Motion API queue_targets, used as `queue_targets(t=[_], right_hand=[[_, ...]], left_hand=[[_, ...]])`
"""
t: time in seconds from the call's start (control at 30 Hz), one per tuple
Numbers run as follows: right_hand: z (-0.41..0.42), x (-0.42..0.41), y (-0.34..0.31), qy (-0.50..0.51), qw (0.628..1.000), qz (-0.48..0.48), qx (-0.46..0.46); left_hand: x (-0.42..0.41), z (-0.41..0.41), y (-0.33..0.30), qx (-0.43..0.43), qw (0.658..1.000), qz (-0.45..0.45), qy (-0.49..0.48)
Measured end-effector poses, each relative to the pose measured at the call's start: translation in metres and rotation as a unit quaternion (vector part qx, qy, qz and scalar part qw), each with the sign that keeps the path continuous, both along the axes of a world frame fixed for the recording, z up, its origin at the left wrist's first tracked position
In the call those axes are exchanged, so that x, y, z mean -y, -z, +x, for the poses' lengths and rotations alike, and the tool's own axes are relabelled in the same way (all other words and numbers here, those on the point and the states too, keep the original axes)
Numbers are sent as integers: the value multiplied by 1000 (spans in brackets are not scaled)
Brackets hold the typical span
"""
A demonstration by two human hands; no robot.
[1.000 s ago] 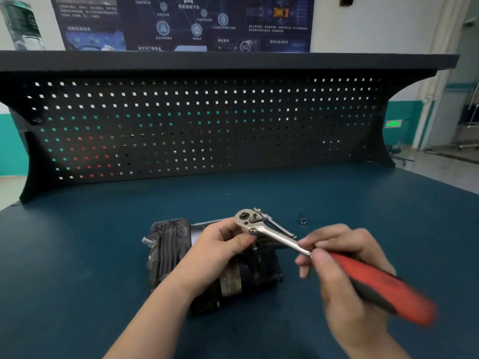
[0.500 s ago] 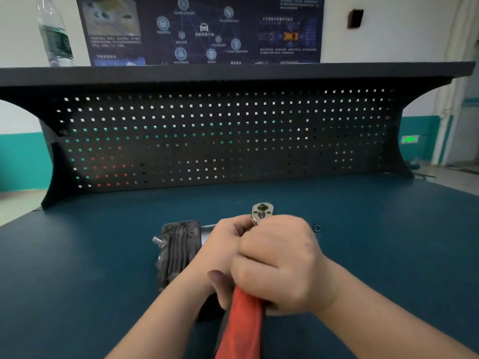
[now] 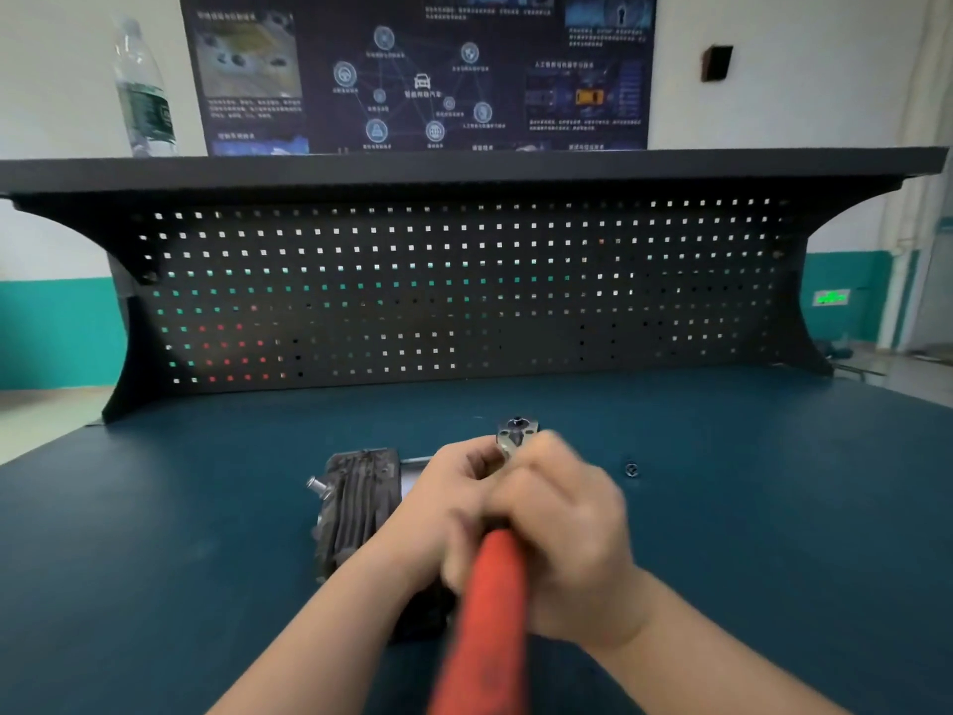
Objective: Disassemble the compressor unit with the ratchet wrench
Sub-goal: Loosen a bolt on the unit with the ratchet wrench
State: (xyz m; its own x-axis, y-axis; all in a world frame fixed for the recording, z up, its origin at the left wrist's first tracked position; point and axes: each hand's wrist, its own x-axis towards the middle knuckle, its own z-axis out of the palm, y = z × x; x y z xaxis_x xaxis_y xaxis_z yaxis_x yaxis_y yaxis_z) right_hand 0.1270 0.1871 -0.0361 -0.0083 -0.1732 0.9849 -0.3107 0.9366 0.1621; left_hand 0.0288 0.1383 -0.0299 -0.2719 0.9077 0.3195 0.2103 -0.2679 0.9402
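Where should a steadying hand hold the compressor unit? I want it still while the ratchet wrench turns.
Hold the finned cylinder head at the left end of the compressor unit, coming from the left. It is the only exposed block; both hands and the ratchet wrench cover the rest.

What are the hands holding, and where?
The right hand grips the wrench where the red handle meets the metal shank. The left hand pinches it near the head.
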Motion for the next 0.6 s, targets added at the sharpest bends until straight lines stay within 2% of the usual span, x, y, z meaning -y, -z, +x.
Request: queue_targets(t=[0.1,0.2,0.27,0.37,0.53,0.57,0.6], right_hand=[[1,-9,-1,13,999,47,12],[17,-33,-6,-61,993,-95,-19],[24,-44,-9,-117,972,-201,-18],[22,-46,-13,-217,927,-306,-3],[17,-44,-14,-343,842,-415,-16],[17,-42,-12,-342,840,-421,-28],[17,-39,-11,-312,855,-411,-42]], left_hand=[[-2,0,1,-21,999,-2,-43],[-4,3,3,-69,994,28,-79],[-6,3,5,-62,994,31,-84],[-5,-3,6,-45,996,25,-76],[-7,-3,3,-15,999,1,-28],[-8,-2,3,-18,999,9,-40],[-9,-1,3,-28,998,18,-57]])
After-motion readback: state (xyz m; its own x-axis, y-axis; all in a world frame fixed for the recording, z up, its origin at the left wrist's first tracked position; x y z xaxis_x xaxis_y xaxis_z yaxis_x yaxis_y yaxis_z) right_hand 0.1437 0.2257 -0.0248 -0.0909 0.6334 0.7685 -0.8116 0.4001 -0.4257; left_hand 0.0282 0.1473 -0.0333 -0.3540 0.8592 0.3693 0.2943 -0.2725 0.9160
